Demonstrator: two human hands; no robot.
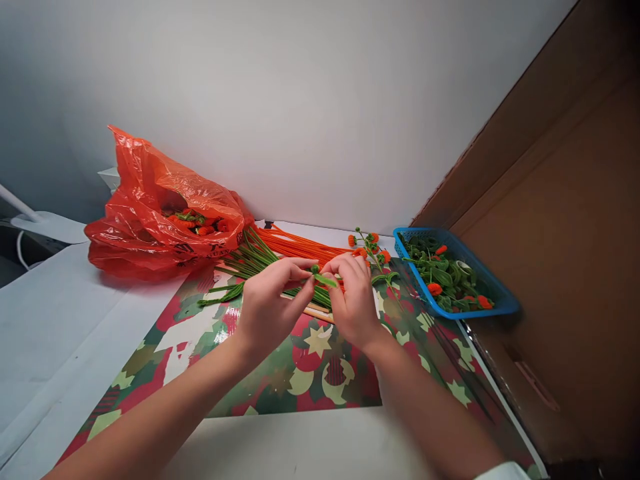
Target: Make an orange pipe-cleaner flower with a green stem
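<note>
Pale grey wall (300, 113) fills the space ahead of me, with a brown cardboard panel (565, 200) slanting down on the right. Below them a camouflage-patterned sheet (270, 387) covers part of the white tabletop (45, 347). At the back left slumps a red plastic bag (130, 233), its mouth showing orange flower heads; at the right sits a blue plastic basket (455, 314) of green leaves and orange blooms. Between them lie orange chenille stems (300, 245) and green stems (253, 257). My left hand (273, 293) and right hand (355, 300) meet above the sheet, fingertips pinching a small green piece (326, 281) between them, perhaps a leaf and bud, though my fingers partly hide it. Just behind my right hand rests an orange-flowered sprig (373, 247).
</note>
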